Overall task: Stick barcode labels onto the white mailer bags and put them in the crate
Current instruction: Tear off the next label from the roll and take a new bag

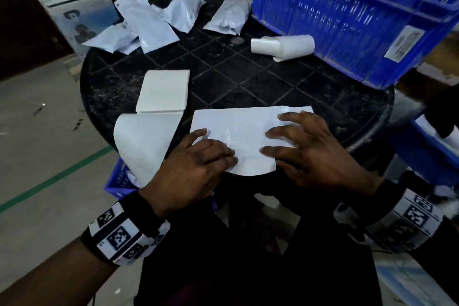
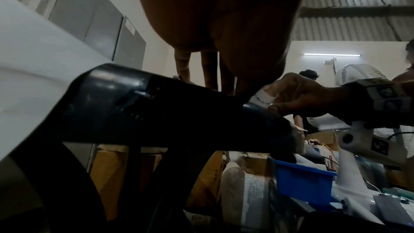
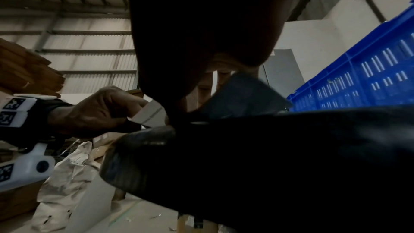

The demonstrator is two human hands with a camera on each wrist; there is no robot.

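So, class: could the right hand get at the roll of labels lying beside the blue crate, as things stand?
Probably yes: the right hand lies flat on the white mailer bag, holding nothing, and only bare table lies between it and the label roll.

— Where do the person's hands sit?
— Low in the head view: the left hand [image 1: 196, 164] left of centre, the right hand [image 1: 315, 154] right of centre, both palm down.
— And the fingers?
— The right hand's are spread and fairly straight, pointing toward frame left; the left hand's point up-right, slightly bent.
— The wrists?
— Each wears a black band with square markers.
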